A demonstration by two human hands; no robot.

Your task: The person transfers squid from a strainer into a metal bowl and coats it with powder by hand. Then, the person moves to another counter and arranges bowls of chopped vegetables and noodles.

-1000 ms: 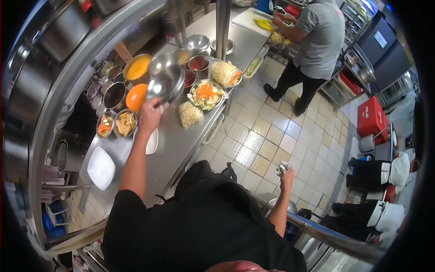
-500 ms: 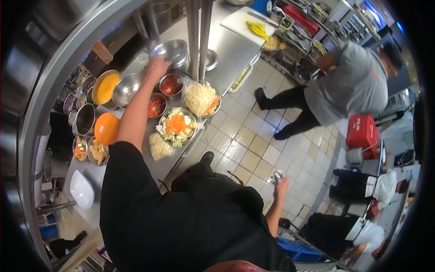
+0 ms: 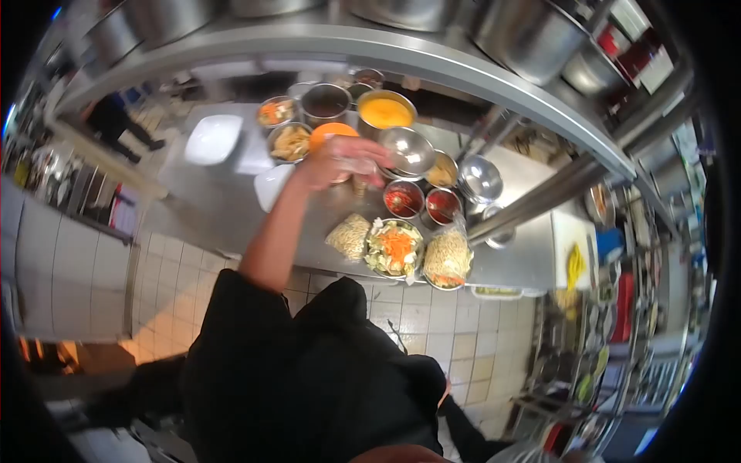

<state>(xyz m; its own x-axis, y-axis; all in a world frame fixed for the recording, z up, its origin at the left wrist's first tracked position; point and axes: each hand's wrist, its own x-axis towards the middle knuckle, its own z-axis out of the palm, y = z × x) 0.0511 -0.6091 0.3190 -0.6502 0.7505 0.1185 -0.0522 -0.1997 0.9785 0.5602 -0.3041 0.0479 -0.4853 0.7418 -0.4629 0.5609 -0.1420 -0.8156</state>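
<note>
My left hand [image 3: 340,163] is stretched over the steel counter, palm down and smeared by motion. It hovers by a round orange lid-like piece [image 3: 333,133] and the rim of an empty-looking steel bowl [image 3: 409,152]. Something pale and see-through shows at its fingertips, too blurred to name. Below the hand lies a bag of noodles [image 3: 349,236]. To its right stand a bowl of cut vegetables topped with shredded carrot [image 3: 394,248] and a second bag of noodles [image 3: 448,256] on a bowl. Of my right arm only a sliver of skin shows past the dark sleeve; the hand is hidden.
Two red-filled pots [image 3: 403,199] and a pot of yellow liquid [image 3: 386,112] share the counter [image 3: 208,189]. White dishes [image 3: 214,140] are at left. A steel shelf [image 3: 332,42] and posts run overhead. At right is a white cutting board [image 3: 567,243].
My view and body have turned to the left. My left hand has left the steel bowl at the back and moved left over the counter. My right hand has dropped out of sight.
</note>
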